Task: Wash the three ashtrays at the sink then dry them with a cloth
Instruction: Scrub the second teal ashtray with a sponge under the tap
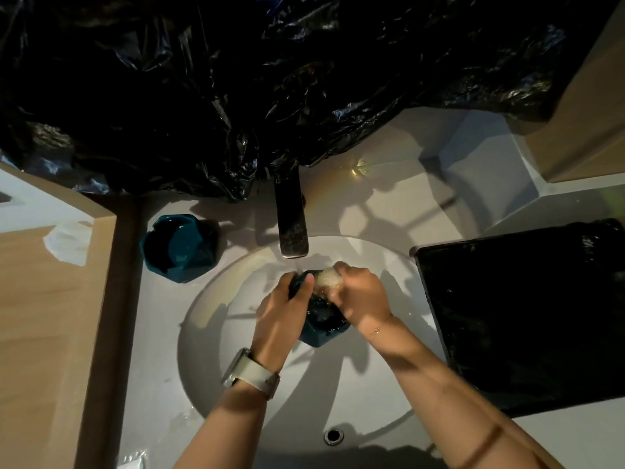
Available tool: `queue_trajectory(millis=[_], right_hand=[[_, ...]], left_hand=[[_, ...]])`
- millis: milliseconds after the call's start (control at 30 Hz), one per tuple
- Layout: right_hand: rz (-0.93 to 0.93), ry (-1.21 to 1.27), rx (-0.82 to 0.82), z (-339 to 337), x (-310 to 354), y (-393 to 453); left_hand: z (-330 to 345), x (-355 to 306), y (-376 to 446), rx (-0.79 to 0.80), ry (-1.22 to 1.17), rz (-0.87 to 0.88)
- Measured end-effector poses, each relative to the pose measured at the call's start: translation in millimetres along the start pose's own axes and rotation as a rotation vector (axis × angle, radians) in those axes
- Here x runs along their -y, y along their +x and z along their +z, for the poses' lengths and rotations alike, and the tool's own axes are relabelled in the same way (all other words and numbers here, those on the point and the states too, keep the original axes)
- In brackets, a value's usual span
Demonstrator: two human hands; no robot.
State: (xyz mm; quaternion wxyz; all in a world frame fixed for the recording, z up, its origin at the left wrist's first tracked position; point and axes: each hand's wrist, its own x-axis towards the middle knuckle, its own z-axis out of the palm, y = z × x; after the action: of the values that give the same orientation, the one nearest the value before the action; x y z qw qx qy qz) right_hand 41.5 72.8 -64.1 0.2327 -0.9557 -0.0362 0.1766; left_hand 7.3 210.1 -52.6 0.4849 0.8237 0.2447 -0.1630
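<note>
Over the white sink basin (216,333), my left hand (282,313) grips a dark teal ashtray (321,328) by its left side, thumb across its rim. My right hand (363,297) holds a pale soapy sponge (328,277) and presses it against the ashtray's far rim. Both are just under the dark tap (292,225), where a thin stream of water falls. A second teal ashtray (179,250) stands on the counter left of the tap. No third ashtray or cloth is visible.
A black tray (521,319) lies on the counter right of the basin. Black plastic sheeting (270,79) covers the wall behind the tap. A wooden panel (44,316) borders the left side. The overflow hole (333,435) sits at the basin's near rim.
</note>
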Motion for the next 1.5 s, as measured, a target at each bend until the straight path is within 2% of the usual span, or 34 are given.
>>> queue_trajectory(millis=[133,267,333,467,600,800,833,933,1000,1067,1100,1200,1300,1367,1433,1500], right_hand=[[0.023,0.311,-0.079,15.5,2.5,-16.0],[0.272,0.681,-0.125,41.7,5.5,-33.5],[0.328,0.702,-0.098,48.1,8.6,-36.3],[0.558,1.104,0.083,39.2,19.4,-20.5],[0.370,0.841,0.024,30.6,13.9,-4.5],[0.034,0.514,0.092,16.0,0.7,0.3],[0.050,0.478,0.083,14.1,1.9,2.1],[0.205,0.422,-0.078,22.9,7.7,-4.1],[0.364,0.618,-0.125,36.0,16.4,-19.1],[0.508,0.918,-0.069,48.8,22.9,-29.2],[0.547,0.990,-0.042,56.4,20.6,-27.8],[0.556,0.901,-0.026,58.5,9.4,-8.8],[0.382,0.719,-0.080,47.6,2.5,5.6],[0.309,0.759,-0.082,46.0,10.1,1.6],[0.352,0.835,-0.051,53.1,13.7,-2.8],[0.480,0.877,0.055,57.0,10.8,-4.5]], left_hand=[[0.1,-3.5,5.3,-0.105,0.014,0.020],[2.8,-3.6,6.1,-0.190,-0.026,0.013],[2.9,-1.0,5.3,-0.231,-0.075,0.020],[7.6,4.9,-4.3,-0.214,-0.189,0.062],[7.2,8.7,-14.3,-0.146,-0.301,0.022],[-20.1,12.4,18.2,0.096,-0.183,0.016],[-20.3,9.9,22.1,0.099,-0.151,0.016],[-13.7,1.3,28.2,0.064,-0.199,0.024],[-5.4,-3.3,28.2,-0.027,-0.055,0.073],[2.5,-1.8,27.6,-0.161,0.051,0.125],[5.1,-0.1,25.7,-0.198,0.037,0.147],[9.6,9.2,14.5,-0.197,-0.083,0.151],[11.0,10.0,5.5,-0.183,-0.168,0.130],[10.2,6.3,7.0,-0.203,-0.218,0.128],[9.7,5.4,9.0,-0.217,-0.270,0.117],[10.6,11.4,9.1,-0.212,-0.294,0.070]])
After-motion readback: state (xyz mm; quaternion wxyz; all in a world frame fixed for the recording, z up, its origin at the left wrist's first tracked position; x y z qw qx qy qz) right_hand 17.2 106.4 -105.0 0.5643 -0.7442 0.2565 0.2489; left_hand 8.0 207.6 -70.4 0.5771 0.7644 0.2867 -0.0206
